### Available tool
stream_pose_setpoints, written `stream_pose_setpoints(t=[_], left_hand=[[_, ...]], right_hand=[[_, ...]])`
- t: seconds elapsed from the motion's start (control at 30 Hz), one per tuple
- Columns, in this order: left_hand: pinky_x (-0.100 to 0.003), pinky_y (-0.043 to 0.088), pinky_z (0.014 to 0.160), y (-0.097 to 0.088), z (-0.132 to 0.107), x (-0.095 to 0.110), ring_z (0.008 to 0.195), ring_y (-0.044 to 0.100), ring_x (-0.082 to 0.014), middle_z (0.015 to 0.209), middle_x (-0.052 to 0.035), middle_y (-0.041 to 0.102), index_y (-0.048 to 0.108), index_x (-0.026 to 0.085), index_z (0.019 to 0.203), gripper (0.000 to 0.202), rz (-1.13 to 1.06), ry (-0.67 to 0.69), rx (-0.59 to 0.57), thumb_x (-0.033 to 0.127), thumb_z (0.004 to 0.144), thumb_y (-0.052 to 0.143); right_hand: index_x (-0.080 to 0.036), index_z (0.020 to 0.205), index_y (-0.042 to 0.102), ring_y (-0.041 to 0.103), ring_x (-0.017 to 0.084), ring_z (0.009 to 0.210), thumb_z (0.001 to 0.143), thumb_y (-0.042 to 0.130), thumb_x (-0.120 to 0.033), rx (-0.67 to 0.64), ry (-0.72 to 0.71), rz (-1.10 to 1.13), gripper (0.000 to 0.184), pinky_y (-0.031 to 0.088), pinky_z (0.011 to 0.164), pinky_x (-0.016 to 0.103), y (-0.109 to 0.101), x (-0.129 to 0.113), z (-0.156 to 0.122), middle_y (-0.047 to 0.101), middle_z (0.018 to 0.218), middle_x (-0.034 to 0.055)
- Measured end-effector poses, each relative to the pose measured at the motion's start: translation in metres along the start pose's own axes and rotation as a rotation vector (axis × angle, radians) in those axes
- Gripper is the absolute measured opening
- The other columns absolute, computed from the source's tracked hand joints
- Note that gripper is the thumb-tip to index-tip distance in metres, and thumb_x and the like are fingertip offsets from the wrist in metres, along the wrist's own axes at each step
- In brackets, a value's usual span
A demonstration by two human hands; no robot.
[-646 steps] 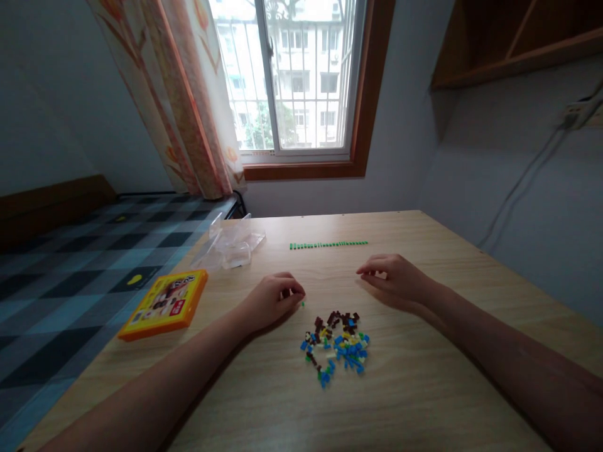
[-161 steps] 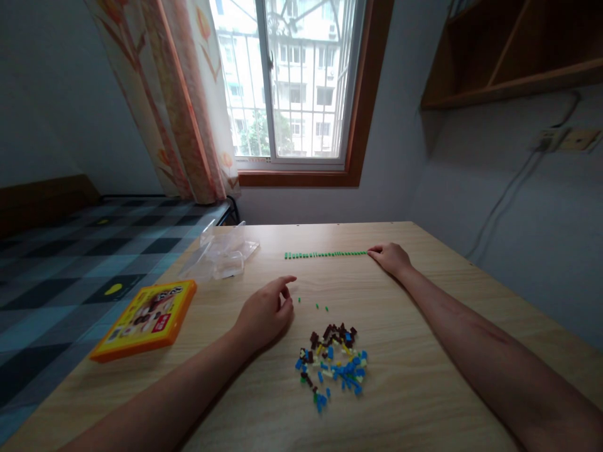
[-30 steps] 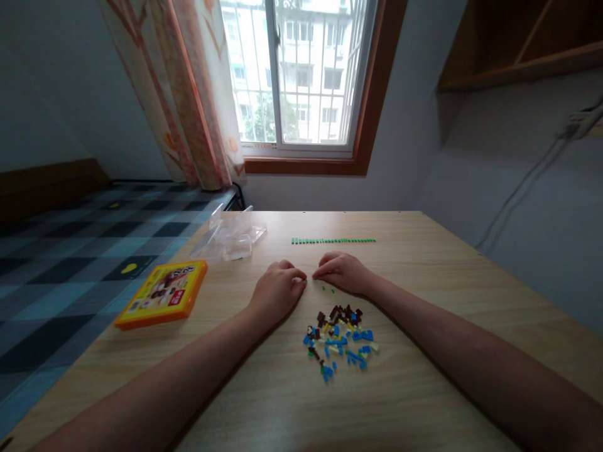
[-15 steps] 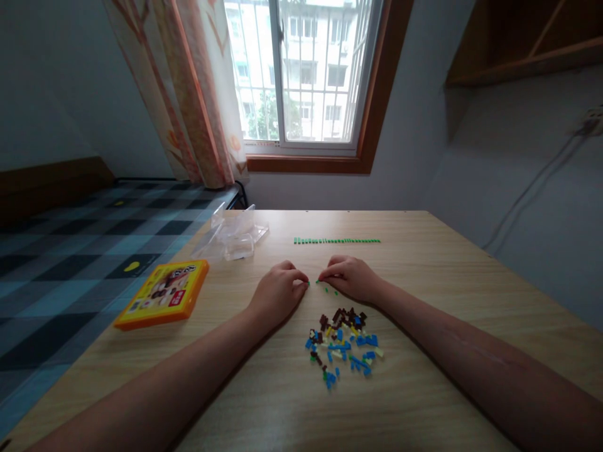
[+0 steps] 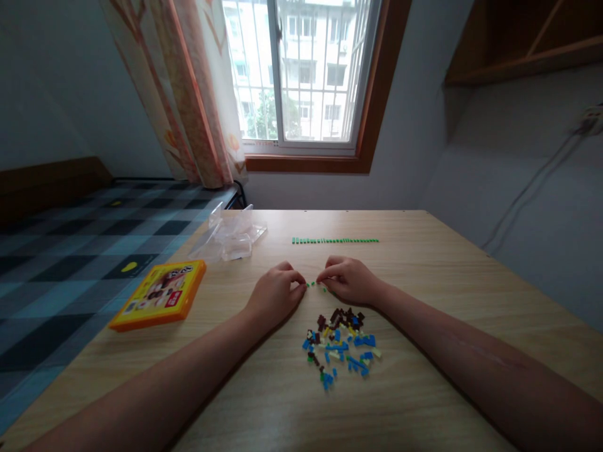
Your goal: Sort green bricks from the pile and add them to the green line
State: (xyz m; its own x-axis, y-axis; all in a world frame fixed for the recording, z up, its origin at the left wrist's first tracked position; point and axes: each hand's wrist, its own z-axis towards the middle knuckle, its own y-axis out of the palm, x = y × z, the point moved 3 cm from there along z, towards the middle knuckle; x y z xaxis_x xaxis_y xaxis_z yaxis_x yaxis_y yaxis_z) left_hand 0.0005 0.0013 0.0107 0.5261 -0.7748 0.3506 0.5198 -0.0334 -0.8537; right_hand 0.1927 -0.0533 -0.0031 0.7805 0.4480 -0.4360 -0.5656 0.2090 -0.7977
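My left hand (image 5: 277,292) rests on the table with thumb and index finger closed at a tiny green brick (image 5: 308,284). Facing it, my right hand (image 5: 349,280) has its thumb and index finger bent close together, low over the tabletop; what lies between those fingertips is too small to make out. A second green brick (image 5: 313,283) lies in the narrow gap between the two hands. Just below the right fingers is another small green brick (image 5: 324,290). Nearer to me spreads a loose pile of brown, blue, yellow and cream building bricks (image 5: 337,346).
A long row of small green bricks (image 5: 335,240) runs across the far part of the table (image 5: 264,402). Clear plastic packaging (image 5: 238,242) stands at the back left, with a yellow-orange box (image 5: 162,295) nearer. A checked bed (image 5: 61,251) adjoins the left side.
The green brick by my right fingertips has shifted slightly left, closer to the one at my left hand. My right hand has lowered a little and now covers a green brick seen before.
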Motion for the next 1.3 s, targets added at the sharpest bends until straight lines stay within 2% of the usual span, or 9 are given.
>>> stream_pose_setpoints(t=[0.2,0.37,0.53,0.87,1.03,1.13,1.2,1.23,1.3], left_hand=[[-0.031,0.049,0.071,0.001,0.0,0.001,0.073,0.063,-0.0172,0.085,-0.0037,0.066,0.079,0.023,0.083,0.015,-0.008,-0.01,-0.036,0.023,0.085,0.063],[-0.033,0.049,0.074,0.001,0.0,-0.001,0.076,0.064,-0.0185,0.088,-0.0041,0.067,0.079,0.023,0.087,0.015,-0.003,-0.022,-0.049,0.025,0.086,0.064],[-0.033,0.05,0.076,0.001,0.0,-0.001,0.078,0.065,-0.019,0.091,-0.0045,0.068,0.078,0.023,0.092,0.016,-0.001,-0.035,-0.042,0.027,0.087,0.064],[-0.031,0.049,0.078,0.0,0.0,0.0,0.081,0.065,-0.0189,0.094,-0.0044,0.068,0.078,0.023,0.096,0.019,0.019,-0.051,-0.086,0.029,0.089,0.061],[-0.031,0.047,0.076,0.0,-0.001,0.001,0.078,0.062,-0.0181,0.094,-0.0044,0.066,0.075,0.021,0.096,0.017,-0.003,-0.049,-0.048,0.028,0.088,0.062],[-0.03,0.043,0.07,-0.004,-0.001,0.005,0.072,0.057,-0.0162,0.087,-0.0039,0.063,0.069,0.017,0.084,0.016,-0.03,-0.045,-0.021,0.028,0.089,0.058],[-0.028,0.04,0.066,-0.009,0.0,0.008,0.068,0.052,-0.0146,0.077,-0.002,0.058,0.061,0.016,0.07,0.027,-0.09,0.005,-0.092,0.031,0.091,0.054],[-0.027,0.038,0.063,-0.011,0.001,0.009,0.065,0.05,-0.0137,0.071,-0.0005,0.054,0.056,0.016,0.066,0.032,-0.136,0.041,-0.178,0.034,0.092,0.053],[-0.026,0.035,0.058,-0.017,0.0,0.01,0.059,0.045,-0.0118,0.062,0.0027,0.048,0.051,0.017,0.062,0.039,-0.239,0.105,-0.447,0.041,0.092,0.052]], right_hand=[[-0.027,0.098,0.079,0.057,0.011,0.076,0.086,0.062,-0.019,-0.032,-0.034,-0.047,0.022,0.04,0.072,0.023,0.003,0.001,0.0,0.063,0.085,0.0013],[-0.026,0.1,0.078,0.058,0.011,0.077,0.087,0.061,-0.02,-0.01,-0.012,-0.062,0.023,0.04,0.071,0.023,0.003,0.001,0.001,0.064,0.086,0.0017],[-0.027,0.105,0.078,0.056,0.009,0.073,0.088,0.06,-0.021,0.009,-0.018,-0.036,0.025,0.04,0.07,0.022,0.001,-0.002,0.0,0.064,0.086,0.0015],[-0.028,0.106,0.078,0.056,0.009,0.071,0.088,0.059,-0.016,-0.049,-0.076,0.043,0.029,0.039,0.068,0.021,-0.001,-0.003,-0.001,0.064,0.085,0.0023],[-0.022,0.108,0.078,0.054,0.01,0.068,0.089,0.056,-0.017,0.023,-0.023,0.189,0.029,0.041,0.067,0.022,-0.003,0.003,0.002,0.061,0.08,0.0033],[-0.019,0.105,0.077,0.052,0.01,0.065,0.087,0.058,-0.019,0.079,0.051,0.212,0.026,0.04,0.064,0.023,-0.005,0.01,0.004,0.061,0.076,0.0026],[-0.017,0.101,0.078,0.051,0.01,0.065,0.087,0.058,-0.022,0.135,0.11,0.216,0.024,0.039,0.064,0.023,-0.007,0.016,0.004,0.063,0.075,0.0026],[-0.017,0.1,0.077,0.051,0.01,0.065,0.088,0.058,-0.023,0.157,0.142,0.225,0.024,0.039,0.063,0.023,-0.008,0.019,0.004,0.065,0.075,0.0028],[-0.016,0.099,0.077,0.049,0.01,0.062,0.087,0.057,-0.026,0.177,0.197,0.26,0.025,0.037,0.059,0.023,-0.008,0.025,0.005,0.067,0.074,0.0028]])
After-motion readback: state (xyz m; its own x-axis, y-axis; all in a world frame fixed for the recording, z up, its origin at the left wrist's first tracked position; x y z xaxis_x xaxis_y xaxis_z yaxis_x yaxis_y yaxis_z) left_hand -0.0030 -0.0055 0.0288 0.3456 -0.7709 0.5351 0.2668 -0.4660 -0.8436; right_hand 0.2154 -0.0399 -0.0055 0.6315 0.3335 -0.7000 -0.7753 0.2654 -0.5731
